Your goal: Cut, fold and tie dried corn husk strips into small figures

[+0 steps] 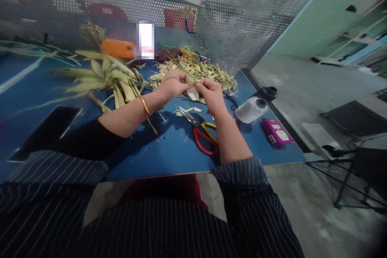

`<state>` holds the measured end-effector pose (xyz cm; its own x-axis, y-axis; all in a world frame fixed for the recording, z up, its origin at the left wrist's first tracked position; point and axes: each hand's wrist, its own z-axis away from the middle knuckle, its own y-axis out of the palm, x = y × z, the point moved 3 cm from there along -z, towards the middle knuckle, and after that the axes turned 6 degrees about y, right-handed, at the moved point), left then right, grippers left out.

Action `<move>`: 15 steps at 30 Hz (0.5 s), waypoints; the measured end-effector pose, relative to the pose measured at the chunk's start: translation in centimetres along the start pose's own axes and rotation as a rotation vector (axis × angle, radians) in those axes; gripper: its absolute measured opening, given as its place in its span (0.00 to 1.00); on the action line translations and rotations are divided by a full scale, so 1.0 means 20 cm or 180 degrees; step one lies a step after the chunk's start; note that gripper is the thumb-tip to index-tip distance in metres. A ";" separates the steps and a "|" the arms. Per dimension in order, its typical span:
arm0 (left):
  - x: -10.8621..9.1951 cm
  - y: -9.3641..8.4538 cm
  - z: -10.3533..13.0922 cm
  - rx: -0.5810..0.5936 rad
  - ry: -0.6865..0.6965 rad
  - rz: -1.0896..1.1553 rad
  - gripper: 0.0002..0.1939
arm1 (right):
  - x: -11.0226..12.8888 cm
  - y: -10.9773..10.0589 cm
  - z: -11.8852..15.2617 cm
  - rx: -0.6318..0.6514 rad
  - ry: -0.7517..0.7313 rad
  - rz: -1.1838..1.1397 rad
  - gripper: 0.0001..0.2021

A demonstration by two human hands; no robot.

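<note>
Over the blue table, my left hand (173, 84) and my right hand (211, 92) meet, fingertips pinched close together. Between them is a pale green-and-white piece of corn husk (192, 94), its lower end hanging below the fingers. Just beneath lie scissors (205, 137) with red and yellow handles, blades pointing away to the left, beside small husk scraps (185, 112). A bunch of larger husk leaves (104, 73) rests left of my left hand. Behind both hands spreads a heap of shredded husk (208, 71).
Right of my right arm stand a white thread cone (250, 109) and a purple packet (276, 132). A dark phone-like slab (45, 131) lies by my left sleeve. An orange packet (117, 48) sits at the back, before a perforated metal screen (242, 12). Black folding chairs (356, 119) stand at right.
</note>
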<state>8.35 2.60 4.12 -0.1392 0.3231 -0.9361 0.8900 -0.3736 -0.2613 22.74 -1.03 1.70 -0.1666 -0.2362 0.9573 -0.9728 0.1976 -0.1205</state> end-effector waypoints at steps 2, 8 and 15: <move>0.00 -0.01 -0.01 -0.0156 0.0066 -0.0064 0.08 | -0.01 0.00 0.00 -0.0118 0.0086 -0.0098 0.10; 0.06 -0.11 -0.06 -0.0875 -0.0199 -0.0254 0.07 | -0.04 -0.14 -0.06 -0.1209 0.0141 -0.0474 0.09; 0.11 -0.25 -0.05 -0.1091 -0.0346 -0.0099 0.04 | -0.12 -0.49 -0.12 -0.2751 0.0505 0.0986 0.10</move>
<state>4.06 6.00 3.61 -0.1975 0.2283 -0.9533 0.9759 -0.0458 -0.2132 32.96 -0.18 1.21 -0.3128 0.0656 0.9476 -0.4207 0.8848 -0.2001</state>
